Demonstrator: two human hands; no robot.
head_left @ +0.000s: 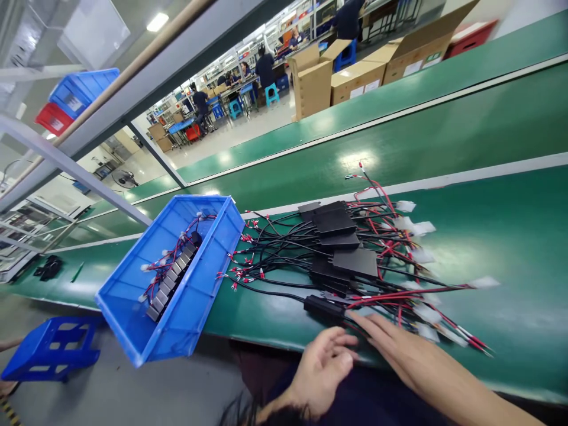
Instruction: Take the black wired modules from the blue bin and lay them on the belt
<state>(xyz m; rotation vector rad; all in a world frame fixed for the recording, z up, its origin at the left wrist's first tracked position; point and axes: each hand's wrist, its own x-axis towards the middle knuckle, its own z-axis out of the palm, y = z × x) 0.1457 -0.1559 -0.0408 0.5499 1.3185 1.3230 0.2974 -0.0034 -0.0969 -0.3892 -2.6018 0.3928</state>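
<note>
Room: You are in a big workshop. Far off, at the top of the frame, other people sit at long tables, and brown cardboard boxes point(350, 80) stand on the floor.
Table: A long green table point(510, 236) runs across the frame. It gives you a flat place to spread things out.
Pile: A heap of flat black boxes point(337, 248) lies in the middle of the frame. Red and black wires point(399, 293) with white plugs stick out on all sides. They are tangled together, so they lie loose, not in rows.
Near box: One small black box point(323, 307) lies at the near edge of the pile, just above your hands.
Left hand: Your left hand point(322, 370) is at the bottom middle, fingers half curled and open. It holds nothing. It is near the table edge.
Right hand: Your right hand point(402, 349) lies flat with fingers stretched out. The fingertips touch the wires beside the small black box. It grips nothing.
Bin: A blue bin point(133, 319) sits at the lower left and hangs over the table edge. More black boxes stand neatly in a row inside it, so they take less room.
Stool: A blue stool point(51, 349) stands on the floor at the far lower left.
</note>
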